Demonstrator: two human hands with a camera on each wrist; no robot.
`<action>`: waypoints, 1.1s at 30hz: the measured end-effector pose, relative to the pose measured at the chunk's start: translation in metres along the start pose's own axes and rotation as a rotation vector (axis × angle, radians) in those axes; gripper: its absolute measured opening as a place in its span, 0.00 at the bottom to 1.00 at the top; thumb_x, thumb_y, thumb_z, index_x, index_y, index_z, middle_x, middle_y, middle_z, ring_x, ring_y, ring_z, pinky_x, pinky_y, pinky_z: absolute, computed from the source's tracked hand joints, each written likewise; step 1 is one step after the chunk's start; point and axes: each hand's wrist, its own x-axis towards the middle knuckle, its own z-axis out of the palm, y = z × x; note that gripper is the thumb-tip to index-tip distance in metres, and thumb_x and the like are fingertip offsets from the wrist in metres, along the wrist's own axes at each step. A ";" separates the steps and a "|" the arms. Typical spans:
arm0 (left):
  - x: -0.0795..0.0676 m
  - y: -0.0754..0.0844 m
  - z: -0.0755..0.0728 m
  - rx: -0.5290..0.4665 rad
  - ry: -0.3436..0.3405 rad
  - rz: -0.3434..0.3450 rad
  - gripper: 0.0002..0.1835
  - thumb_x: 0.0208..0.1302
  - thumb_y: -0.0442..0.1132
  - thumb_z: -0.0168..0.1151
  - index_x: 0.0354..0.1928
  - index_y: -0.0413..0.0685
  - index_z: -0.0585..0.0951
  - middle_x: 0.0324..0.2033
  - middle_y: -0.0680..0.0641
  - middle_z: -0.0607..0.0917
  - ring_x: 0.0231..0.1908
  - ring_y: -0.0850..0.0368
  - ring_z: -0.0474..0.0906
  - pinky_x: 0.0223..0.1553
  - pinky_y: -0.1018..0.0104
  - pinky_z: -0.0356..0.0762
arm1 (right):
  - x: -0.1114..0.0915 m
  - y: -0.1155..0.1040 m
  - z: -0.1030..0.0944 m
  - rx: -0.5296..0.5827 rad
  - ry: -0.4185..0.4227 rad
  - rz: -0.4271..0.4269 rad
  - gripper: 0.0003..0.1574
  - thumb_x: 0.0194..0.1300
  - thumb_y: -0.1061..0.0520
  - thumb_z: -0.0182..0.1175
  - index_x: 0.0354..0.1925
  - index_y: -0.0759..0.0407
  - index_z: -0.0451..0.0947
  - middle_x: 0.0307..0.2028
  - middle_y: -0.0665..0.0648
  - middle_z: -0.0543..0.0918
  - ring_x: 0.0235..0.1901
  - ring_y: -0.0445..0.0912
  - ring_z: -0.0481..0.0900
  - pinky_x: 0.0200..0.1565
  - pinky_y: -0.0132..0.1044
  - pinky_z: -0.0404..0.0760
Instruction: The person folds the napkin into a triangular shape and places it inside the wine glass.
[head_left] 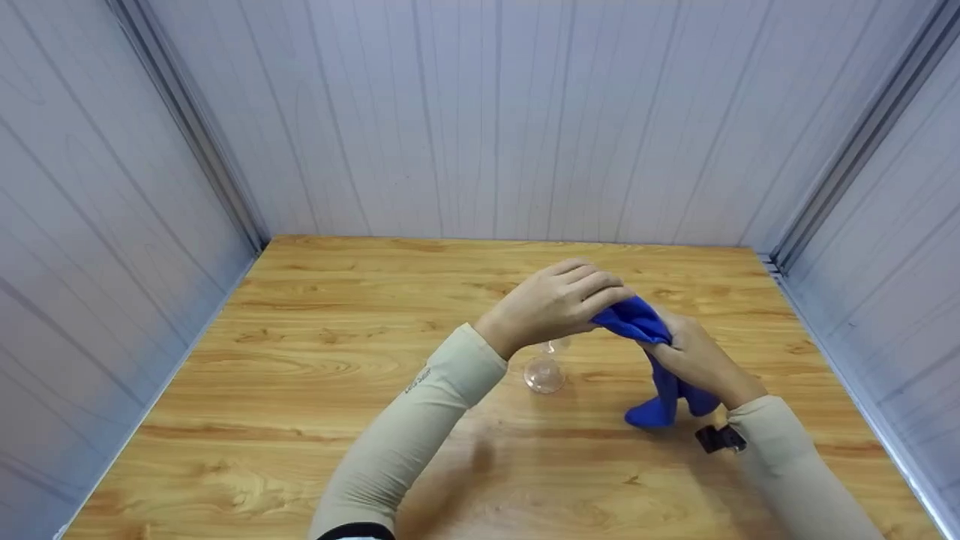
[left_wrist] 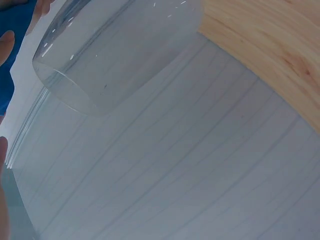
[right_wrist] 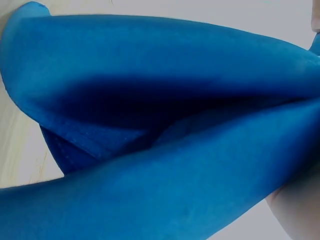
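A blue cloth [head_left: 634, 321] stretches between both hands, its loose ends hanging below the right hand. My left hand [head_left: 559, 301] pinches one end, fingers over the top. In the left wrist view, fingertips show against the blue cloth [left_wrist: 11, 30] at the left edge. Gripping the cloth farther along is my right hand [head_left: 694, 356], thumb across it. Folds of the cloth [right_wrist: 150, 47] fill most of the right wrist view. Beneath the left hand stands a clear stemmed glass [head_left: 544, 375], mostly hidden from the head view; its bowl [left_wrist: 120, 55] shows in the left wrist view.
The wood-grain table [head_left: 315, 322] is bounded by pale panelled walls [head_left: 465, 120] at the back and sides. A small black device [head_left: 720, 439] sits at the right wrist, low over the table. Light sleeves [head_left: 420, 420] cover both forearms.
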 end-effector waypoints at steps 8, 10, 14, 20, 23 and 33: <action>-0.003 -0.003 0.000 0.028 0.044 0.055 0.06 0.73 0.38 0.57 0.43 0.46 0.82 0.39 0.50 0.83 0.39 0.56 0.80 0.45 0.69 0.79 | 0.001 0.002 0.004 -0.012 0.054 -0.073 0.15 0.69 0.63 0.62 0.54 0.58 0.77 0.29 0.49 0.78 0.24 0.42 0.75 0.27 0.37 0.75; -0.004 -0.003 0.000 0.032 0.045 0.062 0.06 0.73 0.37 0.57 0.41 0.46 0.82 0.38 0.50 0.83 0.38 0.56 0.79 0.44 0.70 0.79 | 0.001 0.002 0.004 -0.009 0.061 -0.082 0.11 0.69 0.63 0.62 0.49 0.57 0.77 0.28 0.48 0.77 0.24 0.42 0.75 0.26 0.37 0.75; -0.004 -0.003 0.000 0.027 0.052 0.060 0.05 0.72 0.37 0.58 0.40 0.46 0.82 0.37 0.50 0.83 0.38 0.56 0.79 0.44 0.70 0.79 | 0.001 0.001 0.007 -0.003 0.088 -0.091 0.14 0.67 0.62 0.64 0.51 0.58 0.77 0.29 0.49 0.78 0.25 0.43 0.76 0.27 0.37 0.75; -0.004 -0.004 -0.002 0.002 0.067 0.049 0.03 0.67 0.36 0.63 0.39 0.45 0.82 0.36 0.50 0.83 0.37 0.55 0.79 0.41 0.69 0.79 | -0.001 -0.007 0.011 -0.001 0.196 -0.103 0.32 0.61 0.60 0.71 0.62 0.61 0.71 0.47 0.54 0.81 0.41 0.45 0.79 0.40 0.37 0.78; -0.005 -0.005 -0.002 -0.018 0.077 0.031 0.03 0.66 0.37 0.65 0.39 0.45 0.82 0.36 0.50 0.83 0.36 0.55 0.78 0.39 0.68 0.79 | -0.001 -0.015 0.011 0.037 0.304 -0.184 0.36 0.57 0.66 0.71 0.63 0.63 0.71 0.54 0.58 0.79 0.50 0.48 0.77 0.51 0.35 0.76; -0.006 -0.007 -0.003 0.021 0.134 0.000 0.03 0.68 0.36 0.64 0.37 0.45 0.81 0.35 0.50 0.84 0.37 0.56 0.79 0.41 0.70 0.79 | -0.002 -0.070 0.015 0.246 0.419 -0.582 0.05 0.66 0.74 0.54 0.39 0.76 0.76 0.29 0.62 0.80 0.29 0.42 0.77 0.32 0.28 0.75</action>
